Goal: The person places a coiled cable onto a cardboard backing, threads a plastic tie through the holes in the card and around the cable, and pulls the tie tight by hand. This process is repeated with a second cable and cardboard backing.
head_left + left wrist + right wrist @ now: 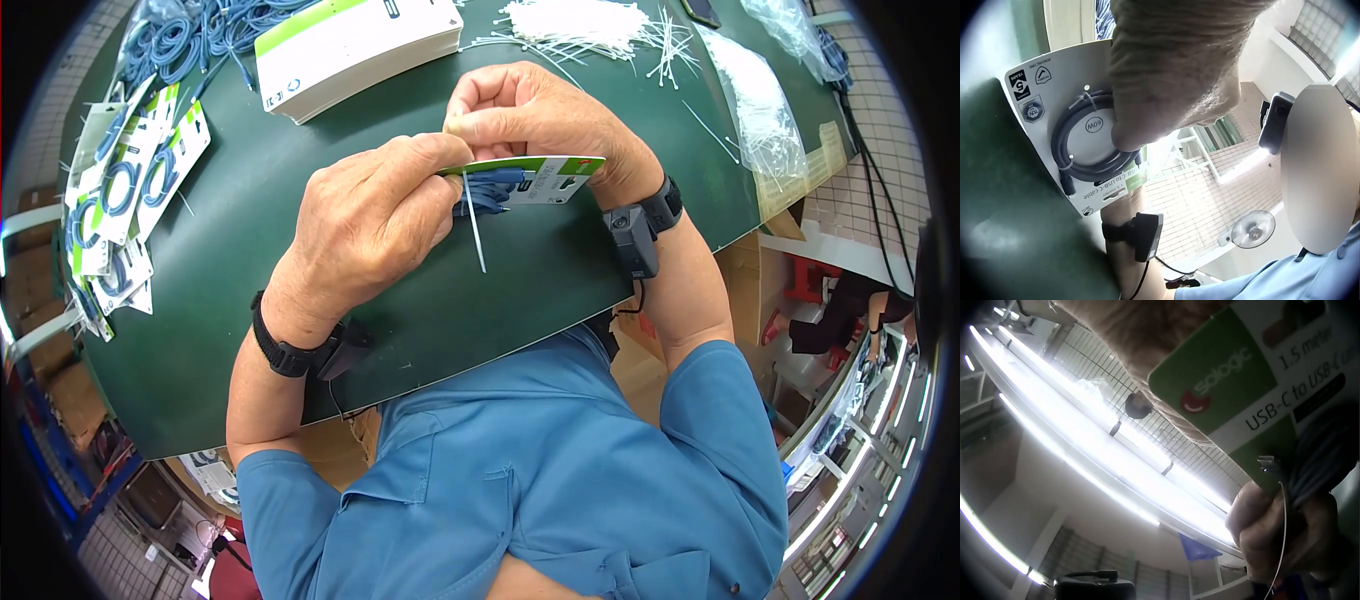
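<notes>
So, L hand [370, 215] holds card [545, 187] over grn tbl [220, 330], rm fan [1254, 230] beyond.

A printed card [548, 184], tilted above the table [560, 260], carries a coiled blue cable [494, 188] (white tie [475, 222] jutting out).

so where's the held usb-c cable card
The USB-C cable card is above center in the head view, over the green table, its left end in the left hand, the right hand at its far side.

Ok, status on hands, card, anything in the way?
Left hand gripping cable card; right hand curled at its far side, hold unclear. Blue cable coiled on card, white tie tail sticking out. Nothing seen blocking the hands.
</notes>
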`<action>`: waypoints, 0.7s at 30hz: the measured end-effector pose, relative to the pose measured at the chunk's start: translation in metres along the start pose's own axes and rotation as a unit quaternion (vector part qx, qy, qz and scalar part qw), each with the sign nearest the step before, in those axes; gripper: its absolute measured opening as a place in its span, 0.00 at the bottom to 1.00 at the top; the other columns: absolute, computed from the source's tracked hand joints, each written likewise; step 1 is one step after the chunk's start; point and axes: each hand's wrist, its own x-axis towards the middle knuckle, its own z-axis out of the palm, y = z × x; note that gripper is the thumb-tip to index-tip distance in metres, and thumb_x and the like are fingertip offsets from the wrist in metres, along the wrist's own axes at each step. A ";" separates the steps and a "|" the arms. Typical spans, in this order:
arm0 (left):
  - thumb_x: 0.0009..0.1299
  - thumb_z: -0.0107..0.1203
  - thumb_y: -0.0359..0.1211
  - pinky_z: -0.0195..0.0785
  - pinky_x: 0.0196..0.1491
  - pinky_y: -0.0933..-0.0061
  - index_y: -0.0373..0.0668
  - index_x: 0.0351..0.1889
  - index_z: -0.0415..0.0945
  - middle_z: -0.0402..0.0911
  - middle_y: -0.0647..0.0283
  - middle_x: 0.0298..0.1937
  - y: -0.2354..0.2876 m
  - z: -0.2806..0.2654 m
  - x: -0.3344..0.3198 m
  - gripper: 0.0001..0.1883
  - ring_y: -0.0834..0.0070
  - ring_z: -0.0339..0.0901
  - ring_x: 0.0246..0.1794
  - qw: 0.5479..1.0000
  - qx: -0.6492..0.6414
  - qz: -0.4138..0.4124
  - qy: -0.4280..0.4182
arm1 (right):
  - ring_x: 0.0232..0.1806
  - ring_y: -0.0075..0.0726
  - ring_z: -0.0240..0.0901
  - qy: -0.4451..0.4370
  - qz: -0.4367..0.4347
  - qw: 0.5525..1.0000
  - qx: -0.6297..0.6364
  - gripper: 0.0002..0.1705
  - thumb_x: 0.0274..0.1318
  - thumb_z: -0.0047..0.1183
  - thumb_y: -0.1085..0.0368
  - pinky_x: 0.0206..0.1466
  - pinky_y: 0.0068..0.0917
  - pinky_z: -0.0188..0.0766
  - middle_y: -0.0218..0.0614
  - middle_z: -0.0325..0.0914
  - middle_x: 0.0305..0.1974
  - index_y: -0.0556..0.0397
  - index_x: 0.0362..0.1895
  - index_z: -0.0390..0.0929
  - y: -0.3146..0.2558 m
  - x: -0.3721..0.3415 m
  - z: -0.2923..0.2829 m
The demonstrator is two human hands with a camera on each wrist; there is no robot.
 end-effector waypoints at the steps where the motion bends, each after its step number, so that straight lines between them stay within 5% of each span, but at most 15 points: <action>1: 0.54 0.66 0.21 0.79 0.33 0.69 0.39 0.30 0.75 0.84 0.63 0.41 -0.002 0.001 0.000 0.10 0.68 0.84 0.33 1.000 -0.014 0.001 0.002 | 0.34 0.14 0.79 -0.005 -0.002 1.000 -0.023 0.10 0.67 0.67 0.64 0.36 0.14 0.77 0.29 0.85 0.37 0.56 0.47 0.82 0.001 0.001 0.000; 9: 0.54 0.66 0.19 0.80 0.33 0.69 0.39 0.30 0.74 0.84 0.63 0.39 -0.008 0.006 -0.003 0.11 0.67 0.84 0.33 0.998 -0.057 -0.006 0.030 | 0.41 0.19 0.81 -0.036 -0.032 0.998 -0.030 0.16 0.66 0.68 0.63 0.48 0.17 0.78 0.29 0.85 0.40 0.57 0.52 0.83 0.004 0.004 0.002; 18: 0.53 0.66 0.17 0.81 0.35 0.70 0.39 0.32 0.77 0.85 0.60 0.38 -0.004 0.001 -0.005 0.12 0.64 0.86 0.33 0.993 -0.086 -0.079 0.014 | 0.44 0.20 0.83 -0.035 -0.020 0.998 -0.050 0.16 0.67 0.66 0.65 0.49 0.17 0.79 0.33 0.86 0.44 0.58 0.54 0.81 -0.001 0.004 0.005; 21: 0.54 0.66 0.17 0.81 0.38 0.72 0.37 0.34 0.79 0.86 0.58 0.38 -0.006 -0.002 -0.007 0.12 0.64 0.86 0.34 0.984 -0.113 -0.134 0.004 | 0.44 0.20 0.84 0.085 0.010 0.993 -0.083 0.16 0.67 0.67 0.64 0.49 0.15 0.79 0.32 0.87 0.44 0.58 0.54 0.82 -0.012 -0.001 -0.005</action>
